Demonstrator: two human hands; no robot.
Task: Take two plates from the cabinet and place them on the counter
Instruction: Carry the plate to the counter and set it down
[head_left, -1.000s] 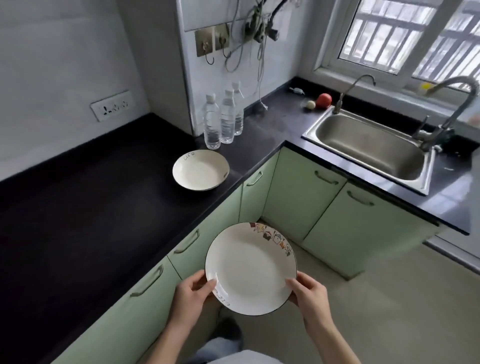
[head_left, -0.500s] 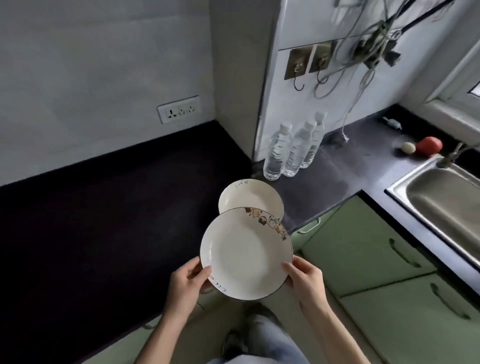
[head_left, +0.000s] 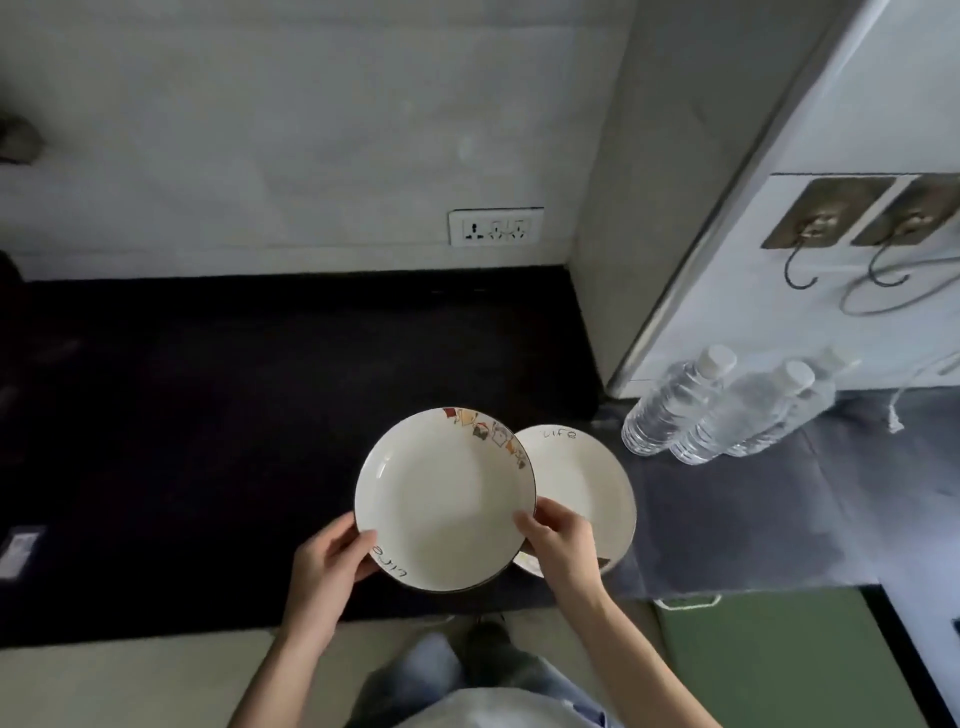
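I hold a white plate (head_left: 447, 499) with a dark rim and small coloured pictures on its far edge, above the front of the black counter (head_left: 208, 415). My left hand (head_left: 332, 566) grips its near left rim and my right hand (head_left: 558, 540) grips its right rim. A second white plate (head_left: 582, 483) with the word "life" on it lies on the counter just to the right; the held plate overlaps its left side and my right hand covers part of its near edge.
Three clear water bottles (head_left: 722, 410) stand on the counter to the right, against a white wall panel with hooks (head_left: 836, 228). A wall socket (head_left: 496, 227) sits behind the counter. Green cabinet fronts (head_left: 753, 654) are below at the right.
I have stepped up to the counter and carried the picture plate forward and left, from over the floor and cabinets to above the counter beside the first plate. Both hands keep their grip.
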